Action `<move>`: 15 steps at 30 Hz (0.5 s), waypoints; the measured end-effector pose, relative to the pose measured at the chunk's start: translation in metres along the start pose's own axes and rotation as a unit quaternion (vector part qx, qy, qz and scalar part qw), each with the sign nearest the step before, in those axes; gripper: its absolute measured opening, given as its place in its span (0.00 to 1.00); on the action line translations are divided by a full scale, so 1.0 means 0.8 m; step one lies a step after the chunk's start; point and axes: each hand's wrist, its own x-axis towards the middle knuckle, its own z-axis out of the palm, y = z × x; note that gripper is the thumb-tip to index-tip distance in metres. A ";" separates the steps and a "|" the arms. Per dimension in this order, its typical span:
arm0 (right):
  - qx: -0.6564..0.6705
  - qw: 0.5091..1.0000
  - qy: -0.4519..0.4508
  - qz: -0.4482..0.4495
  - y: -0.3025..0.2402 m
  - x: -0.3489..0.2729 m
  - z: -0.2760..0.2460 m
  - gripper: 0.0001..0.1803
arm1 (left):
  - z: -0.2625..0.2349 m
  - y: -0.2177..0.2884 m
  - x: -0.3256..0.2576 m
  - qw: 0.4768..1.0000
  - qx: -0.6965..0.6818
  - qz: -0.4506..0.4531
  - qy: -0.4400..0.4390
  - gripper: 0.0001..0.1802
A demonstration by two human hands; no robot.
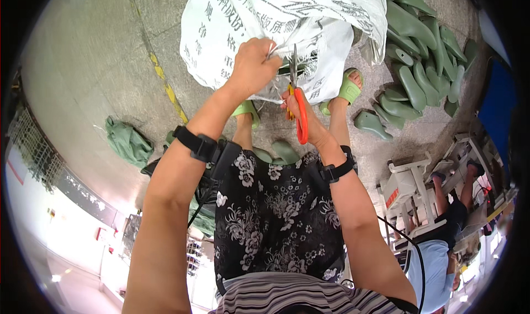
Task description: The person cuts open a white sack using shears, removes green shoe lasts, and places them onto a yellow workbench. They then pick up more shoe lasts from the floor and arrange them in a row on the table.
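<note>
A large white woven sack [215, 32] with dark print lies in front of me between and beyond my feet. Its torn, frayed opening shows a dark green inside. My left hand [253, 65] is closed on the sack's edge, bunching the fabric. In my right hand [301, 112] is a pair of scissors [301, 115] with orange-red handles and a yellow part. Their metal blades point away from me, up against the frayed edge just right of my left hand. Fingers of the right hand wrap round the handles.
Green plastic shoe lasts [411, 87] lie in a heap on the floor at right. A crumpled green cloth bag [128, 141] is at left, near a yellow-black floor line [165, 87]. White metal frames [408, 187] and a person in light blue [430, 270] are at lower right.
</note>
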 end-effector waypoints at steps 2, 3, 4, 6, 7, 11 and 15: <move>0.044 0.999 -0.001 0.006 -0.012 0.032 -0.011 0.27 | 0.010 -0.004 0.005 0.999 -0.003 0.021 0.049 0.10; 0.088 0.996 -0.005 0.023 -0.017 0.039 -0.011 0.26 | 0.012 -0.006 0.000 0.999 -0.002 0.015 0.041 0.10; 0.108 0.994 -0.014 0.021 -0.030 0.048 -0.009 0.25 | 0.009 -0.007 0.004 0.999 -0.043 -0.023 0.015 0.11; 0.116 0.993 -0.007 -0.004 -0.035 0.044 -0.005 0.24 | 0.010 -0.003 0.001 0.989 -0.124 -0.085 -0.012 0.11; 0.121 0.992 0.002 -0.028 -0.032 0.039 -0.003 0.23 | 0.008 -0.001 0.002 0.988 -0.122 -0.088 -0.015 0.11; 0.065 0.998 0.010 0.011 -0.015 0.039 -0.011 0.23 | -0.002 -0.002 0.002 0.992 -0.042 -0.089 -0.080 0.09; -0.036 0.979 0.066 -0.192 -0.058 0.060 -0.002 0.22 | -0.022 0.019 -0.010 0.956 -0.265 -0.124 -0.035 0.10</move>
